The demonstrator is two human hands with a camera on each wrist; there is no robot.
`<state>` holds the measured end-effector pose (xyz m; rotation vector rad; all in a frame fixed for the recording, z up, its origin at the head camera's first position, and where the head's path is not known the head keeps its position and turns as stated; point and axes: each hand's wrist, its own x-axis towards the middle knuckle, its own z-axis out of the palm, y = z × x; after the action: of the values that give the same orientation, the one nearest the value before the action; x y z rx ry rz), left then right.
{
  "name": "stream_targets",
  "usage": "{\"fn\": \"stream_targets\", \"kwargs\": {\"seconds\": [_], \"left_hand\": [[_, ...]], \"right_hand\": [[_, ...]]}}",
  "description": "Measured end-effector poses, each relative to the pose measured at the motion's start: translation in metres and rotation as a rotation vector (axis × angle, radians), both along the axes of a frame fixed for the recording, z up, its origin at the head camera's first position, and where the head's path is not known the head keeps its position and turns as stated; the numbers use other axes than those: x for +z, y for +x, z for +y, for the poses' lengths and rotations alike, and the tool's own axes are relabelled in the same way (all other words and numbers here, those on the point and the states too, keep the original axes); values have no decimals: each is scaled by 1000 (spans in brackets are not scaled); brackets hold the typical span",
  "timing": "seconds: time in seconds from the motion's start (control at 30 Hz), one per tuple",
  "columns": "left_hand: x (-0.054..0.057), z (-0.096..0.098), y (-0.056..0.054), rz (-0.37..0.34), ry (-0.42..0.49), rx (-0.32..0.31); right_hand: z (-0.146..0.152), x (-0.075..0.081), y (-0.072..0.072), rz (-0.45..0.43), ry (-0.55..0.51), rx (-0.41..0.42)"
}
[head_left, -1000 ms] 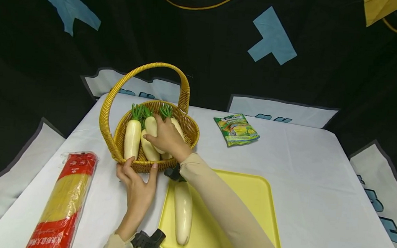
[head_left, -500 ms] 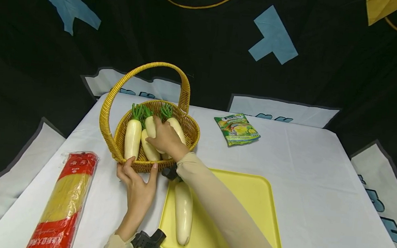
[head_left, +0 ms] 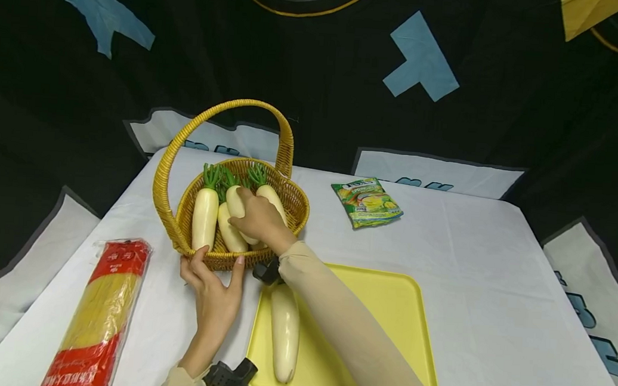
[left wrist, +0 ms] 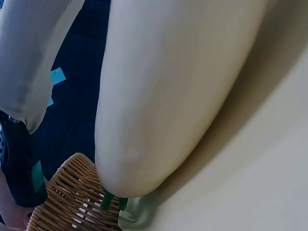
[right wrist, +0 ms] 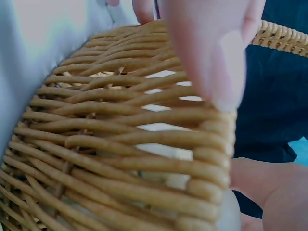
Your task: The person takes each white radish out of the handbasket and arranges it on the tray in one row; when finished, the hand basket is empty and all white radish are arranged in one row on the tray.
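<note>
A wicker basket (head_left: 300,201) with a tall arched handle holds several white radishes with green tops. My right hand (head_left: 264,220) reaches into it and grips one white radish (head_left: 235,203), thumb on its left side and fingers over its right. My left hand (head_left: 216,294) holds the basket's near rim, thumb and fingers spread along it; a nail-tipped digit shows against the rim (right wrist: 211,139) in the right wrist view. Another white radish (head_left: 284,335) lies lengthwise on the yellow tray (head_left: 381,317), and this radish (left wrist: 163,96) fills much of the left wrist view.
A red and yellow pack of noodles (head_left: 98,316) lies at the left of the white-covered table (head_left: 484,301). Behind the tray is a green soup packet (head_left: 367,203). A black curtain (head_left: 337,99) hangs behind the table. My right forearm (head_left: 353,333) crosses over the tray.
My right hand and the radish in its grip have shifted very slightly lower within the basket. The left hand keeps its place at the rim.
</note>
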<state>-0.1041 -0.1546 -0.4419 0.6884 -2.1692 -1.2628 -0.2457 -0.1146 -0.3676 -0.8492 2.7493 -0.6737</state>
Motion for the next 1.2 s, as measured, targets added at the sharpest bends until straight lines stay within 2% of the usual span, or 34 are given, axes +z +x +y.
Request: {"fn": "stream_targets", "kwargs": {"seconds": [0.23, 0.33, 0.5, 0.63, 0.83, 1.07, 1.2], "left_hand": [[-1, 0, 0, -11, 4, -4], [-2, 1, 1, -11, 2, -8], [-3, 0, 1, -1, -9, -5], [-3, -1, 0, 0, -11, -13], [-4, -1, 3, -33, -13, -9], [-3, -2, 2, -39, -16, -13], [-1, -1, 0, -29, -12, -17]], "right_hand": [[12, 1, -1, -66, -131, -29], [21, 1, -2, -123, -212, -47], [41, 9, 1, -224, -347, -52], [59, 16, 5, -238, -444, -39], [93, 12, 25, -263, -575, -80], [130, 7, 53, -218, -576, -124], [152, 4, 72, -236, -616, -166]]}}
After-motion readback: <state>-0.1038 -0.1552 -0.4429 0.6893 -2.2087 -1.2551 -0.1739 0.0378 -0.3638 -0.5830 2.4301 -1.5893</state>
